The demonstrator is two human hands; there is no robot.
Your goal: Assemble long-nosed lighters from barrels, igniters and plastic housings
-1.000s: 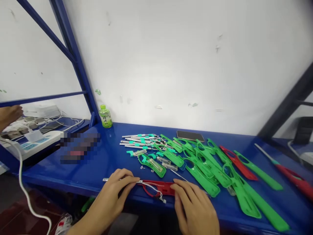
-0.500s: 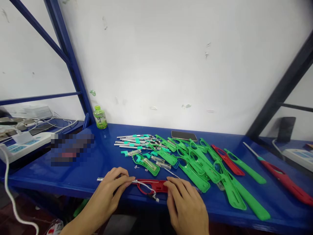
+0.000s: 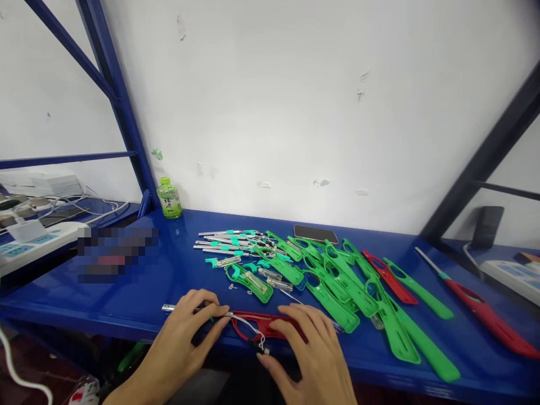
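Red lighter shell [image 3: 276, 324] lies flat at the near edge of the blue desk [image 3: 139, 292], about centre, long axis left-right. A metal tube [image 3: 169, 307] sticks out of its left end, and a thin white wire [image 3: 252, 327] loops across the open shell and hangs off the near side.

Left hand [image 3: 185, 332] is draped over the tube; its fingers [image 3: 219, 311] are curled down and closed on the tube right where it meets the shell, thumb tucked under on the near side. Right hand [image 3: 314, 354] sits on the right end of the shell, its fingers [image 3: 295, 315] spread and loose, tips touching the red plastic, gripping nothing.

Just beyond the hands is a heap of green shells [image 3: 337, 284], overlapping, fanning to the right. One red shell half [image 3: 388, 275] lies among them. Left of the heap there is a bundle of metal tubes with teal fittings [image 3: 223, 243], roughly parallel. A dark phone [image 3: 315, 233] lies flat at the far side near the wall. A green bottle [image 3: 169, 198] stands upright at the far left by the blue frame post. An assembled red lighter [image 3: 485, 315] lies far right, well apart from the hands. A white power strip [image 3: 29, 242] sits on the neighbouring surface, far left.
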